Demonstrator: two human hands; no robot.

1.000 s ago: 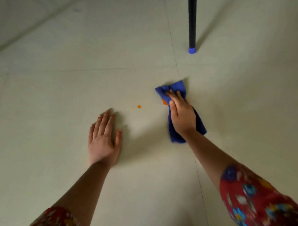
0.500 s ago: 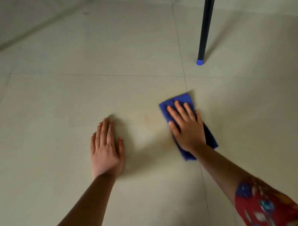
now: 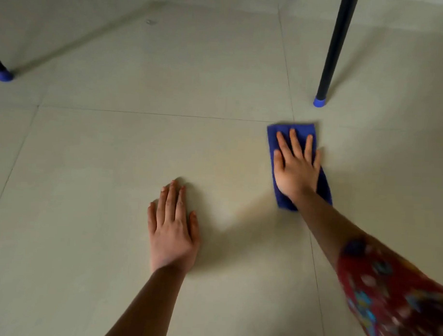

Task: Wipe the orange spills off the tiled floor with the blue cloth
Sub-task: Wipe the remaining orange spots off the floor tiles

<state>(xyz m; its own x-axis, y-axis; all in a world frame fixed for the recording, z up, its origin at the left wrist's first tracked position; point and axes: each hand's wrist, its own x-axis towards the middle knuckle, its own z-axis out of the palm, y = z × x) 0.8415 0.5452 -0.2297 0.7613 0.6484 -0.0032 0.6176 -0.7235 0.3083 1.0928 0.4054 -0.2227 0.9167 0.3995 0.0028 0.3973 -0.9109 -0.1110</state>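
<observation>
Cloth (image 3: 295, 131), blue, folded to a long strip, lies flat on the floor (image 3: 93, 213) at right of centre, its far edge just short of a grout line. Right hand (image 3: 296, 168) lies on top of it, palm down, fingers straight and slightly spread, pressing the strip to the tile; fingertips stop short of the cloth's far edge, and the near end of the strip shows past the wrist. Red patterned sleeve (image 3: 396, 299) covers the right forearm at lower right, blurred.

Left hand (image 3: 171, 231) rests flat on bare tile, nearer and to the left of the cloth, well apart from it. Fingers straight and close together, thumb out to the right. It holds nothing.

Black leg (image 3: 334, 46) with a blue foot cap (image 3: 320, 102) stands on the floor just beyond the cloth, slightly right. A second blue cap (image 3: 2, 75) sits at the far left edge.

Against the earlier frames: one second ago two orange spots showed on the tile, a small dot left of the cloth and a blotch at its left edge beside the thumb. Neither shows now; only a faint yellowish smear is left on the tile between the hands. The cloth and right hand now lie to the right of where those spots were, and the strip is straighter. Left hand is planted as before.
</observation>
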